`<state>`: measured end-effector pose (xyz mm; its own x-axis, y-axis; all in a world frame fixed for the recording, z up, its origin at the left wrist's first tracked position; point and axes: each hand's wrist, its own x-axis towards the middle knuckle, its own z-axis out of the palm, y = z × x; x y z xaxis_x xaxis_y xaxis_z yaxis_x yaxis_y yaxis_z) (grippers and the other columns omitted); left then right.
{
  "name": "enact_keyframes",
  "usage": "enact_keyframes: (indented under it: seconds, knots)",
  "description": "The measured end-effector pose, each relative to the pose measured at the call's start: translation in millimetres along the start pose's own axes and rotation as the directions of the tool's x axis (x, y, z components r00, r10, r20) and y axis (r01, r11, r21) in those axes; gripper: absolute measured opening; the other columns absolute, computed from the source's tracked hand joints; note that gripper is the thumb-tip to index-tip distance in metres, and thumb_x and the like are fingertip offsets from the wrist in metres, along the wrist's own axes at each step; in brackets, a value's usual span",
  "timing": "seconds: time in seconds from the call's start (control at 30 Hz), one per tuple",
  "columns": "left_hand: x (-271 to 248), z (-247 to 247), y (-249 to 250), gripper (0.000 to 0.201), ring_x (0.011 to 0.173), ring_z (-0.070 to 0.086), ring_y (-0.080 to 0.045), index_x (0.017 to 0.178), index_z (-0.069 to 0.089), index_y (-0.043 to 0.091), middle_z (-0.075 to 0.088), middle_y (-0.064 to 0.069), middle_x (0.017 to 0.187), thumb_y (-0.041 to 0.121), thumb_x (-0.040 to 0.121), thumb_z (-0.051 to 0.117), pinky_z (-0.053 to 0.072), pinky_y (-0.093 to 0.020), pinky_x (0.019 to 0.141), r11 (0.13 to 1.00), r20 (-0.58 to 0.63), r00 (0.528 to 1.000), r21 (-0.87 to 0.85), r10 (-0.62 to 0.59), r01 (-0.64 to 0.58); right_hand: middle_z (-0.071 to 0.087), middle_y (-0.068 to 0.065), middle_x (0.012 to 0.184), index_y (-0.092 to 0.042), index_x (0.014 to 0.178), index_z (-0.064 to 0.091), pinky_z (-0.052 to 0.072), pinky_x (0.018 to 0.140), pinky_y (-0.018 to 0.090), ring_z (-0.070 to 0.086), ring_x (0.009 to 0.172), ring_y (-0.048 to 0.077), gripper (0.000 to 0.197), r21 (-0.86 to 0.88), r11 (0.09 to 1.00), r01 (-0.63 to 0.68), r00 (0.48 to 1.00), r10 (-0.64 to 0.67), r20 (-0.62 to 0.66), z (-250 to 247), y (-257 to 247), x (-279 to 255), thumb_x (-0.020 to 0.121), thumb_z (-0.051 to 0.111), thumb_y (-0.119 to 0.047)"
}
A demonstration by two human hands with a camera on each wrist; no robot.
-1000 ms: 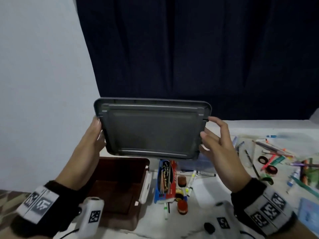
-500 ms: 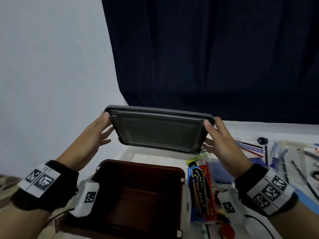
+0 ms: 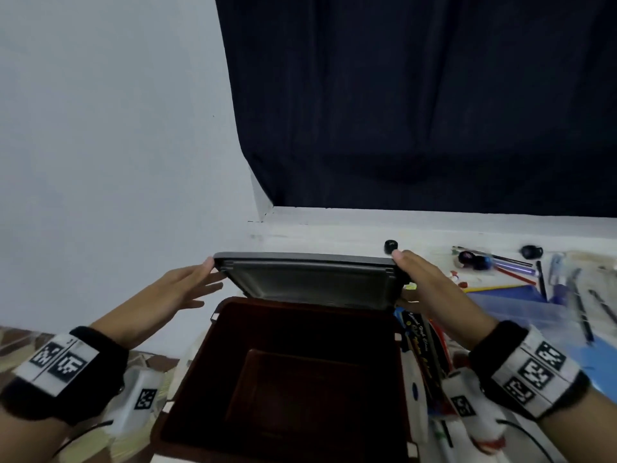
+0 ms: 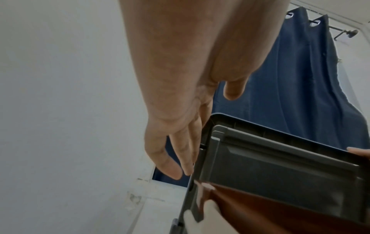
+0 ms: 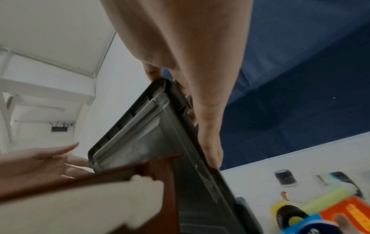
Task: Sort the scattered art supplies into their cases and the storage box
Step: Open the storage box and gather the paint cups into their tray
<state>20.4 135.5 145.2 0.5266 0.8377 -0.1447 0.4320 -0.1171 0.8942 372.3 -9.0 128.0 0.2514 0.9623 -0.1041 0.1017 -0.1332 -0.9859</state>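
Two hands: left hand [image 3: 173, 292] flat, right hand [image 3: 430, 289] gripping lid [image 3: 310, 279]; white table [image 3: 334, 235], navy curtain [image 3: 417, 101].

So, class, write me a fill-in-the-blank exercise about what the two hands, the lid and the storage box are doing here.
1. The grey lid is held between ____ hands.
2. The brown storage box stands open and holds ____.
3. The lid stands tilted behind the box's ____ edge.
4. The left hand touches the lid with ____ fingers, while the right hand grips the other end.

Missing words: two; nothing; far; straight
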Motion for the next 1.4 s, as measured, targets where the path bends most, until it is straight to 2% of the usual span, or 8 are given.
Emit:
enact_keyframes:
  seconds: [0.17,0.27,0.43,0.53,0.8,1.0,1.27,1.4]
  knots:
    - [-2,-5,-24,0.068,0.128,0.054,0.0,0.136,0.056,0.035,0.061,0.02,0.134,0.078,0.085,0.041,0.04,-0.043,0.113,1.0,0.078,0.997,-0.03,-0.002,0.004,0.052,-0.016,0.132,-0.025,0.134,0.053,0.035,0.112,0.032,0.049,0.121,-0.001,0.055,-0.092,0.993,-0.073,0.997,0.072,-0.019,14,6,-25,0.091,0.045,-0.058]
    - [-4,-9,-32,0.057,0.126,0.055,0.001,0.132,0.061,0.035,0.064,0.02,0.131,0.072,0.094,0.039,0.04,-0.043,0.112,0.999,0.093,0.996,-0.038,-0.003,0.007,0.061,-0.012,0.125,-0.024,0.118,0.058,0.032,0.114,0.034,0.056,0.112,-0.008,0.04,-0.11,0.991,-0.073,0.996,0.066,-0.062,22,8,-35,0.095,0.043,-0.052]
    - [-5,-12,-39,0.035,0.127,0.053,0.003,0.121,0.06,0.06,0.06,0.025,0.134,0.068,0.094,0.04,0.04,-0.041,0.111,0.999,0.153,0.987,-0.02,0.043,-0.04,0.061,0.001,0.117,-0.022,0.112,0.057,0.031,0.115,0.049,0.056,0.121,0.024,0.058,-0.149,0.988,-0.038,0.986,0.013,-0.169,34,13,-44,0.084,0.05,-0.073]
    - [-7,-17,-36,0.046,0.134,0.043,0.007,0.132,0.049,0.061,0.049,0.032,0.142,0.075,0.088,0.045,0.036,-0.036,0.116,0.993,0.127,0.986,0.041,0.105,-0.111,0.062,-0.013,0.118,-0.038,0.118,0.056,0.032,0.114,0.052,0.054,0.122,0.017,0.057,-0.169,0.985,-0.03,0.971,-0.011,-0.238,39,19,-51,0.08,0.049,-0.079]
    - [-41,-10,20,0.04,0.121,0.053,0.011,0.134,0.052,0.05,0.065,0.025,0.125,0.05,0.095,0.044,0.038,-0.026,0.102,0.945,0.076,0.943,0.021,0.324,-0.327,0.063,-0.024,0.12,-0.034,0.122,0.059,0.044,0.101,0.02,0.054,0.12,-0.005,0.031,-0.263,0.937,0.232,0.867,-0.321,-0.381,46,0,-102,0.093,0.053,-0.041]
    - [-72,53,54,0.044,0.077,0.059,-0.024,0.115,0.058,0.026,0.056,-0.005,0.071,0.058,0.085,0.053,0.045,-0.036,0.078,0.884,0.052,0.891,-0.163,0.451,-0.438,0.064,0.008,0.083,-0.018,0.108,0.06,0.054,0.076,0.031,0.068,0.081,0.021,0.014,-0.314,0.882,0.352,0.743,-0.468,-0.479,12,11,-155,0.095,0.057,-0.017]
    - [-95,184,82,0.06,0.07,0.056,-0.03,0.118,0.058,0.018,0.054,-0.016,0.075,0.061,0.078,0.07,0.049,-0.024,0.065,0.834,0.085,0.88,-0.372,0.468,-0.407,0.064,0.004,0.084,-0.02,0.104,0.063,0.052,0.078,0.04,0.069,0.075,0.02,0.013,-0.377,0.903,0.206,0.806,-0.375,-0.458,-98,63,-227,0.094,0.061,-0.011]
    - [-100,262,93,0.024,0.072,0.055,-0.029,0.113,0.061,0.02,0.057,-0.016,0.076,0.037,0.096,0.058,0.048,-0.03,0.063,0.82,0.058,0.9,-0.442,0.431,-0.364,0.066,0.001,0.084,-0.023,0.105,0.062,0.052,0.076,0.034,0.069,0.075,0.019,0.017,-0.408,0.901,0.147,0.846,-0.328,-0.42,-159,90,-248,0.095,0.059,-0.011]
